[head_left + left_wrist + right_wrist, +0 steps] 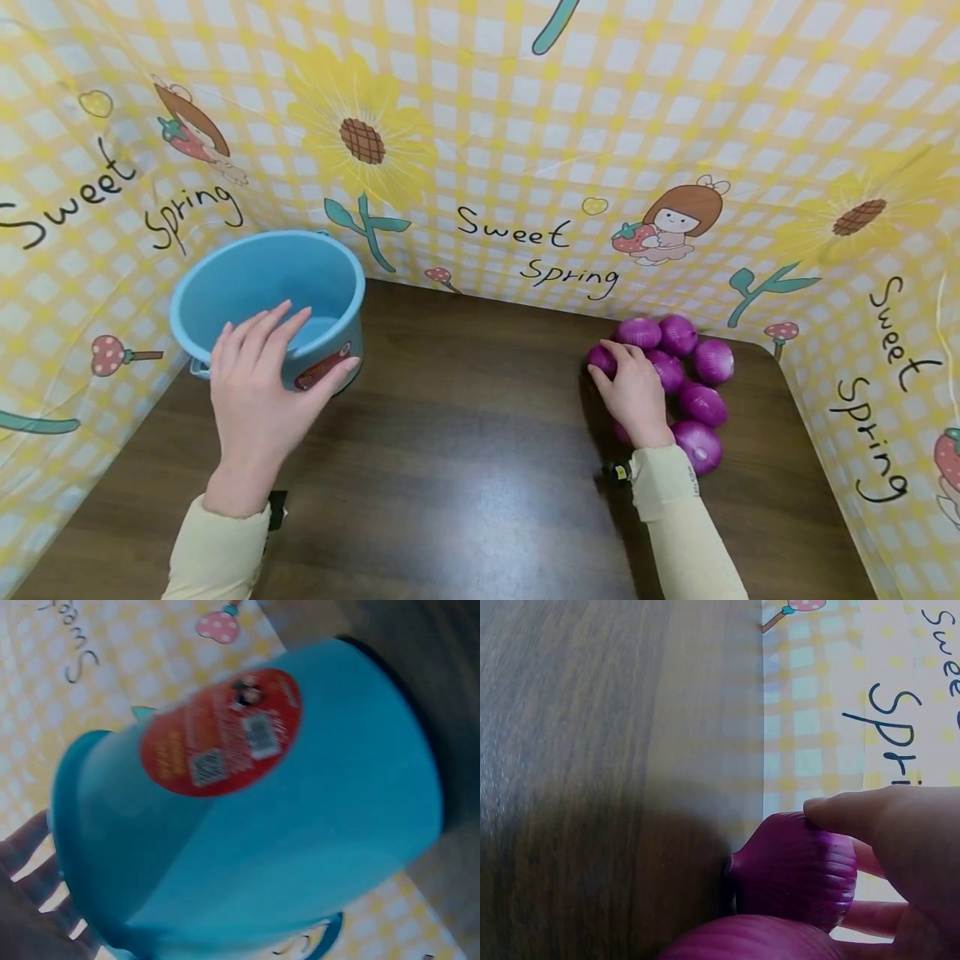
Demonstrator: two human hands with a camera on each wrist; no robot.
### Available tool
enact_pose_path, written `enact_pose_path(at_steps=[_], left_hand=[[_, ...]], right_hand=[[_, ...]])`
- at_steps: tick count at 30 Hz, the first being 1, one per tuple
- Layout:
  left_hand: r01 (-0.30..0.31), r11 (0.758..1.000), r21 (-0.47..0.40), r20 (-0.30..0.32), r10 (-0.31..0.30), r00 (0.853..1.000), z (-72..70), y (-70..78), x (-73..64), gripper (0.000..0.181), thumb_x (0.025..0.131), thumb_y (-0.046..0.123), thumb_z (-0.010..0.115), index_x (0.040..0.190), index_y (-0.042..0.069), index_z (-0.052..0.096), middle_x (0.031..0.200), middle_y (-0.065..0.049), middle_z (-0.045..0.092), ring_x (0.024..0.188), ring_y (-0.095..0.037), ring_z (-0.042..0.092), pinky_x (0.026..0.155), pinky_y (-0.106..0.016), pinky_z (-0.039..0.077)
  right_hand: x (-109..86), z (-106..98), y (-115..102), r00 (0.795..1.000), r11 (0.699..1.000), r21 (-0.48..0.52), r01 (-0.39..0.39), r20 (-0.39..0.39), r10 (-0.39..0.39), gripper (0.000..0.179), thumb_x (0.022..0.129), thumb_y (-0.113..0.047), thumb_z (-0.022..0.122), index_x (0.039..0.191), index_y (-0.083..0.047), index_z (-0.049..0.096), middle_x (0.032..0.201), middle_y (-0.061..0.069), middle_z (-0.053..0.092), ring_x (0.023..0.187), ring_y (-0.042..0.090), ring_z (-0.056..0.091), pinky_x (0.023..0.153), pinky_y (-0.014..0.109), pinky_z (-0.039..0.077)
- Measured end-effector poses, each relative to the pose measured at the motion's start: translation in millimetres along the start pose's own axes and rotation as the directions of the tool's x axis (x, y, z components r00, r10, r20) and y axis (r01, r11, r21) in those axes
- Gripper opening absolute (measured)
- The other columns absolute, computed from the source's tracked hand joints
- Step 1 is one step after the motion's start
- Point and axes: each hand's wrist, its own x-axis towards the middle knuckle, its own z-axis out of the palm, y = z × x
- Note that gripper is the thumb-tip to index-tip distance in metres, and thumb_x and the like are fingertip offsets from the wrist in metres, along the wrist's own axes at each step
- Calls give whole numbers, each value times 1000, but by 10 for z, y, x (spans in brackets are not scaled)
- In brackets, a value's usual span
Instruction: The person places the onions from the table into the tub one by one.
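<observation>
At the left edge of the onion group, my right hand (pixel 633 390) grips a red onion (pixel 602 360). The right wrist view shows the thumb on one side of this purple onion (pixel 795 866) and fingers on the other, the onion still low at the table. A second onion (pixel 750 939) lies right beside it. My left hand (pixel 255 379), fingers spread and thumb out, hovers at the near side of a light blue bucket (pixel 362 287). From the left wrist, its fingers (pixel 34 836) appear by the bucket rim, and a red oval label (pixel 225 731) shows on the wall.
Several more red onions (pixel 699 446) cluster at the back right of the brown wooden table (pixel 465 433). Yellow checked cloth (pixel 480 150) with printed flowers and lettering walls in the table at the back and both sides. The bucket's handle (pixel 330 937) hangs along its side.
</observation>
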Motion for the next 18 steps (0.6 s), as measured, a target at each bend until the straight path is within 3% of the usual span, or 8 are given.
enact_pose_path(at_steps=[9,18], left_hand=[[1,1000,-10,-78,-1,997,-2,-148,-133,65,78,60,82,114,6,77,115,-15,72,112,-42,60,116,-59,28],[-32,998,-55,-195,21,981,64,-183,-165,55,79,54,83,99,3,80,100,-15,75,96,-43,62,105,-56,38]], right_hand=[[-4,-2,0,1000,1000,-2,-4,10,4,46,95,-23,74,136,-5,62,130,28,58,113,50,58,97,63,48],[-9,-7,-2,1000,1000,6,3,-9,-3,45,94,-22,75,134,-5,63,130,28,58,112,50,59,96,63,48]])
